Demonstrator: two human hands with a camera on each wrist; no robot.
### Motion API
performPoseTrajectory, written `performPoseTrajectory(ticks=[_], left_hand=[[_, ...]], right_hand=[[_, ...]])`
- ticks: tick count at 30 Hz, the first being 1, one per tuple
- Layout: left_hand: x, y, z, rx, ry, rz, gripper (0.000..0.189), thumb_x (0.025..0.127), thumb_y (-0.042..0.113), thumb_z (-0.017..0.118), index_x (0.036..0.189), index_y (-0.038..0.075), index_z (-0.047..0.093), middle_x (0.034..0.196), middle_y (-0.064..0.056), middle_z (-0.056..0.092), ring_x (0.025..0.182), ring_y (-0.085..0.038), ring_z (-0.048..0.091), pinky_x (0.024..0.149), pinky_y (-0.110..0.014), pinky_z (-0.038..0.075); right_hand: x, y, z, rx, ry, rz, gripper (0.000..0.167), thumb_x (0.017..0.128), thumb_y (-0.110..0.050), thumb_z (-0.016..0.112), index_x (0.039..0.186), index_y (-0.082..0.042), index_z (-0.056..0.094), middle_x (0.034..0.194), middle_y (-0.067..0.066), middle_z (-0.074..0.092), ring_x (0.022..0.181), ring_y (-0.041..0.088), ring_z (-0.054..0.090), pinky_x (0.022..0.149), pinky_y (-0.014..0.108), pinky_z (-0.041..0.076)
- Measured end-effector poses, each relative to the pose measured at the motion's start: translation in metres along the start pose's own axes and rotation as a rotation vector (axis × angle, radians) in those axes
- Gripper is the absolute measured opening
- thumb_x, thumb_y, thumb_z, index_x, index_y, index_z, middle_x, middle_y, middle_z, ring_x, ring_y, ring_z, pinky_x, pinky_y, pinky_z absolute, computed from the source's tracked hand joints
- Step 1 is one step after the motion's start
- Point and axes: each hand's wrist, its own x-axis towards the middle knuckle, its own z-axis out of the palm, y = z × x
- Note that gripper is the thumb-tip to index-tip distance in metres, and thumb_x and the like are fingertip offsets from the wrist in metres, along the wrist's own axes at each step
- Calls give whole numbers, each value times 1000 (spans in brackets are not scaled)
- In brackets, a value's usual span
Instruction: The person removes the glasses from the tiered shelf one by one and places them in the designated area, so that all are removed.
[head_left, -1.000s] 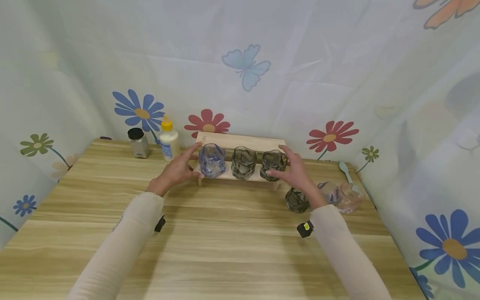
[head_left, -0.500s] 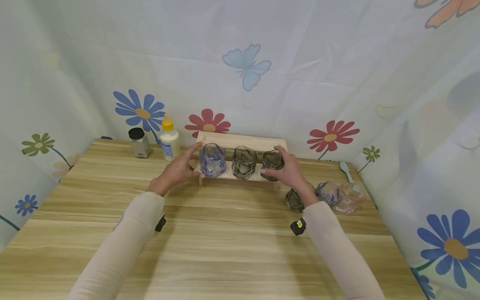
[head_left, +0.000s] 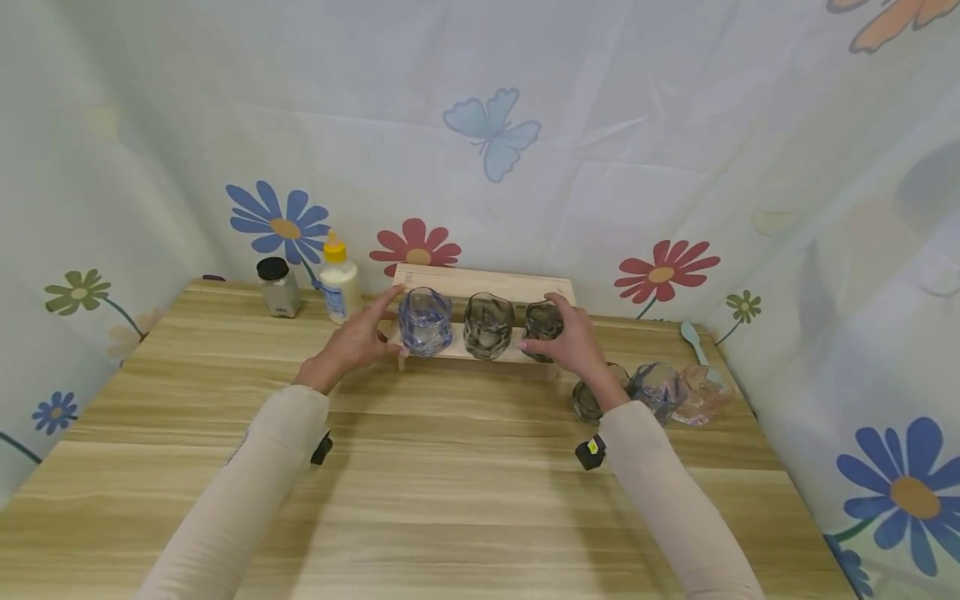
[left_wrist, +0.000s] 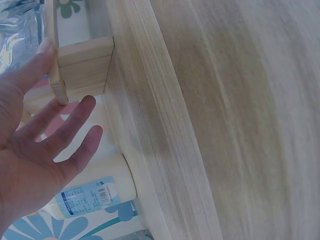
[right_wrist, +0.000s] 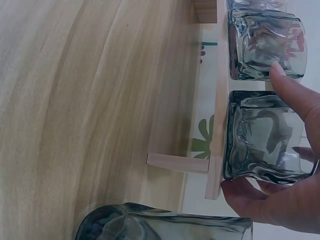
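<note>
A small two-tier wooden rack [head_left: 480,282] bears three wavy glasses in a row. The blue glass [head_left: 425,322] is at its left end, a grey glass [head_left: 488,327] in the middle, another grey glass [head_left: 542,328] at the right end. My left hand [head_left: 356,337] grips the rack's left end, thumb on the board edge [left_wrist: 54,55] beside the blue glass. Its other fingers lie spread below the board in the left wrist view. My right hand [head_left: 576,340] curls round the right-end grey glass, thumb in front and fingers about its far side. That glass [right_wrist: 262,137] stands upright on the board.
On the table [head_left: 450,483], a dark glass [head_left: 587,402], a bluish glass [head_left: 660,390] and a pink glass [head_left: 703,395] stand to the right, near a pale spoon [head_left: 693,342]. A black-lidded jar [head_left: 279,287] and a yellow-capped bottle [head_left: 340,285] stand left. A flowered curtain [head_left: 600,167] hangs behind.
My right hand has shifted left, from the rack's right edge to further round the right-end grey glass. My left hand has stayed in place. The glasses on the rack look unmoved.
</note>
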Motion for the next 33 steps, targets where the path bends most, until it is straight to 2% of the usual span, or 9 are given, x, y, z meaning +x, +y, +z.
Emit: performPoseTrajectory(ticks=[4, 11, 22, 33], left_hand=[[0, 1, 0, -3, -2, -12, 108, 82, 16, 83, 159, 37, 11, 148, -21, 51, 98, -38, 69, 89, -54, 54], [-2, 3, 0, 7, 5, 11, 107, 81, 19, 84, 160, 34, 12, 147, -23, 52, 99, -39, 71, 89, -56, 54], [-1, 0, 3, 4, 12, 25, 107, 81, 19, 84, 159, 34, 13, 146, -22, 53, 94, -37, 72, 85, -53, 56], [-2, 3, 0, 16, 7, 4, 108, 82, 19, 83, 159, 36, 10, 147, -22, 53, 98, -38, 71, 87, -54, 55]], right_hand=[[1, 0, 1, -10, 18, -9, 93, 80, -32, 85, 154, -15, 32, 153, 26, 37, 139, 45, 38, 108, 62, 39], [1, 3, 4, -1, 54, -24, 88, 81, -32, 84, 152, -13, 36, 145, 25, 44, 131, 44, 45, 104, 60, 41], [-2, 2, 5, 15, 69, 13, 84, 81, -32, 83, 150, -16, 39, 150, 21, 43, 137, 42, 43, 108, 60, 39], [-12, -3, -8, 77, 102, -30, 84, 81, -28, 84, 151, -15, 40, 141, 24, 49, 129, 42, 48, 103, 59, 42]])
